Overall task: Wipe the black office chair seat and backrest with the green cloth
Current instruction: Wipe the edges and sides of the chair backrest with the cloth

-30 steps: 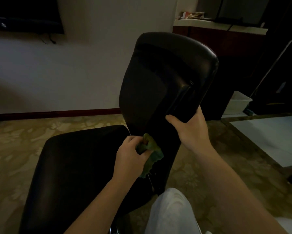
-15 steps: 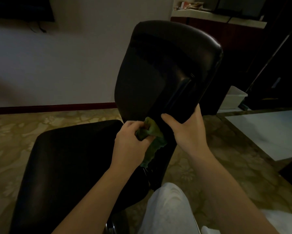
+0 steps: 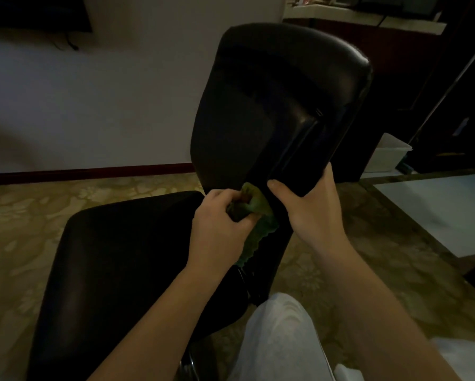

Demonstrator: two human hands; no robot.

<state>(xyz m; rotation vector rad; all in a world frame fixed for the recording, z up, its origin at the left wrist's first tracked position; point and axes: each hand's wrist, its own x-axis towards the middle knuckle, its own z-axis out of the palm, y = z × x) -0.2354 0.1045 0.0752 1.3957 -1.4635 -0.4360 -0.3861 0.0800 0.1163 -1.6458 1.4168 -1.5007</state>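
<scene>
Your left hand curls its fingers tight round the one green cloth, bunched against the base of the backrest, just above the seat. Your right hand grips the backrest's lower edge, with the thumb on the near face. Count: two hands, one cloth, one chair, and one white bin on the floor beyond.

Patterned carpet, white bin, red skirting
</scene>
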